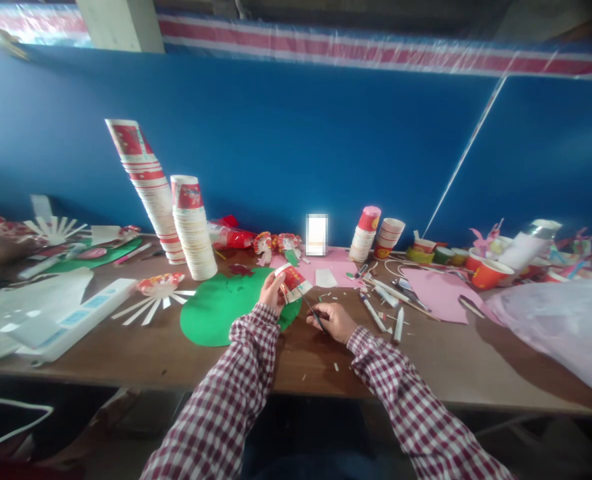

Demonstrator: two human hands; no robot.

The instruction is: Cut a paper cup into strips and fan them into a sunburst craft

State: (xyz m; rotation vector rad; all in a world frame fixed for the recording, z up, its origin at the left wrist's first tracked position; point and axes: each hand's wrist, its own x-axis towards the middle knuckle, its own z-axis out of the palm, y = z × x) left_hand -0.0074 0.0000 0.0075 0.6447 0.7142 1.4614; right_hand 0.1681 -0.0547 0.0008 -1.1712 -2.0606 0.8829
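Observation:
My left hand (273, 295) grips a red and white paper cup (294, 283), held tilted above the green paper sheet (226, 308). In my right hand (337, 321) is a pair of scissors (318, 320), its blades pointing up and left at the cup's edge. Whether the blades are biting into the paper is too small to tell. Small paper scraps (336, 367) lie on the table just below my right hand. To the left rests a cut cup (161, 287) with its side fanned out into white strips.
Two tall stacks of paper cups (194, 233) stand at the back left. A white power strip (86, 313) lies left. Markers (373, 312), pink paper (443, 293), more cups (491, 273) and a plastic bag (566, 327) spread rightward. Another person's hand (1, 260) shows at far left.

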